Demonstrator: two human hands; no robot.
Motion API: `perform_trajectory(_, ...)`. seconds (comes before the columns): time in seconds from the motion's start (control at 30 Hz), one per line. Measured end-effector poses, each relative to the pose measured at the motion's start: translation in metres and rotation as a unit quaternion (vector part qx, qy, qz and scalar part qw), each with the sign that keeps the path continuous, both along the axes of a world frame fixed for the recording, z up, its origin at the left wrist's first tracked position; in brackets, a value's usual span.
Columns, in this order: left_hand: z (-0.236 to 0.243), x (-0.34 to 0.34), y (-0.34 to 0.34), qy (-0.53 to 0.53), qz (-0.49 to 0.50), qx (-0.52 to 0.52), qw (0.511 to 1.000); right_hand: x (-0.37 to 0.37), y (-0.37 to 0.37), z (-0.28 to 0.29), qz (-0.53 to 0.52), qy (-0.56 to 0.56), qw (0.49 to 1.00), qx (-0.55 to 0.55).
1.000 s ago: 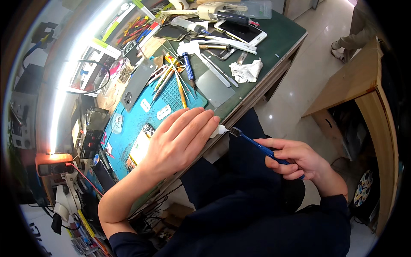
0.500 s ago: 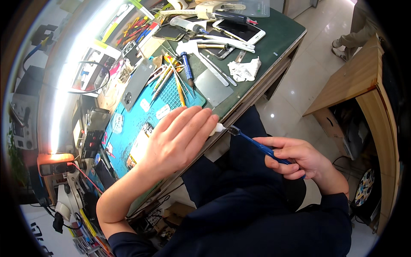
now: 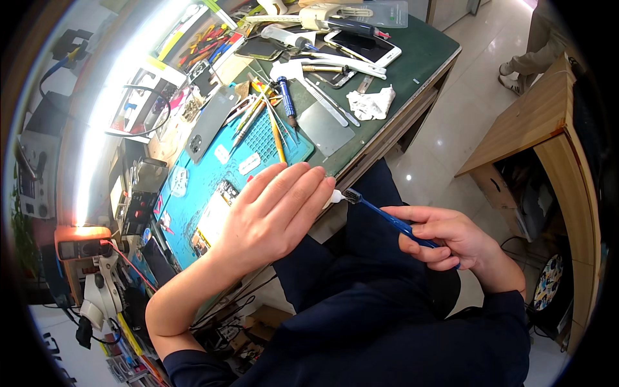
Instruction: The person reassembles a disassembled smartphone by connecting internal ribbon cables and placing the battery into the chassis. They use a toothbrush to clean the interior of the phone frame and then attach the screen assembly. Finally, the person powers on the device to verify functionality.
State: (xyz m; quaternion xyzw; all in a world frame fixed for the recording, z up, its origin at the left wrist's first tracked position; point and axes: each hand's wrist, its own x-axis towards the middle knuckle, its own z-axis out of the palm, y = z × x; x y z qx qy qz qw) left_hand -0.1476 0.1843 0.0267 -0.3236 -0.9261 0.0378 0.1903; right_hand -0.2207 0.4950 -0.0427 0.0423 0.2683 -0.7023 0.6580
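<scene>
My left hand is closed over something mostly hidden beneath its fingers. Only a white nozzle tip pokes out past them, as on a small bottle or tube. That tip meets, or nearly meets, the dark bristles of a blue toothbrush. Gripped by its handle, the toothbrush is in my right hand, thumb and fingers wrapped round it, its head toward my left hand. Both hands are over my lap at the bench edge. An opened phone lies on the blue mat, partly behind my left wrist.
Tweezers, a blue screwdriver and a flat grey plate lie on the green bench. Farther back are a white phone and a crumpled white tissue. A wooden desk stands right; a person's leg shows beyond it.
My left hand and the white tip have shifted slightly right and down, closer to the bristles. My right hand and the toothbrush look almost unmoved.
</scene>
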Motion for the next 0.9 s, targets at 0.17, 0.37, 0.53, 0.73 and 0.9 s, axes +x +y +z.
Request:
perform_trajectory(0.17,0.002,0.003,-0.006,-0.004,0.009,0.016,1.0,0.003,-0.002,0.002,-0.003,-0.005,1.0,0.008)
perform_trajectory(0.37,-0.01,0.022,-0.032,-0.176,0.105,0.284,0.937,0.004,0.008,-0.004,-0.02,-0.077,0.992,-0.099)
perform_trajectory(0.53,-0.035,0.023,-0.105,-0.07,0.196,0.639,0.741,-0.005,0.034,-0.03,-0.131,-0.077,0.955,-0.256)
perform_trajectory(0.73,-0.034,0.045,-0.17,-0.031,0.361,0.518,0.775,-0.071,0.164,-0.087,-0.254,0.276,0.887,-0.268)
perform_trajectory(0.9,-0.069,0.048,-0.175,-0.03,0.358,0.531,0.767,-0.078,0.186,-0.174,-0.157,0.321,0.838,0.412)
